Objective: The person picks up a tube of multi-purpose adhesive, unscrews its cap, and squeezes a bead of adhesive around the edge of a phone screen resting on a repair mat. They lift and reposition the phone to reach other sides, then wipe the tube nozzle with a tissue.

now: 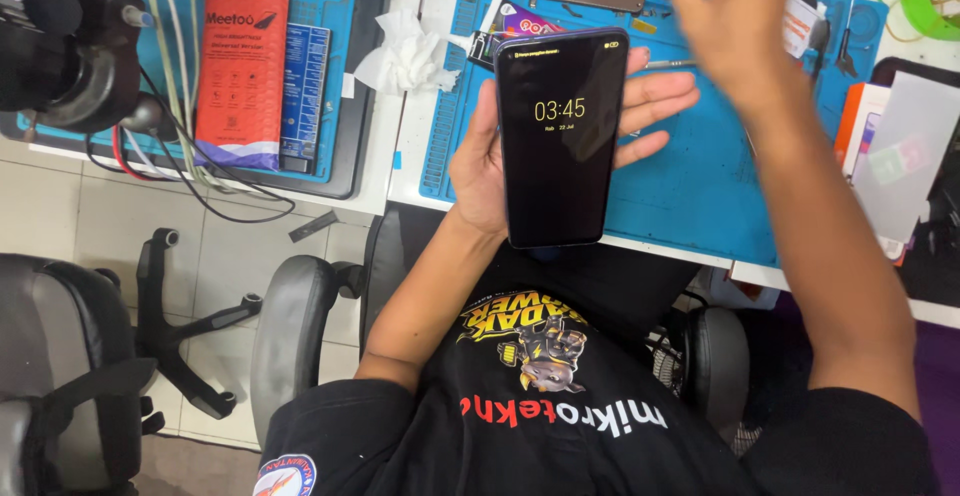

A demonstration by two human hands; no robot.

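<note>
head view: left hand (500, 151) cradles a dark phone (558, 136), fingers wrapped behind it; right hand (735, 26) blurred above the blue mat (690, 186), grip unclear.

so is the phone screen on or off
On: the phone lying in the left hand shows lit yellow clock digits and a small status line on its dark screen.

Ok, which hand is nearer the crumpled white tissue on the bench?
Left. The left hand, holding the phone, sits just right of the tissue; the right hand is raised farther right, beyond the phone.
</note>
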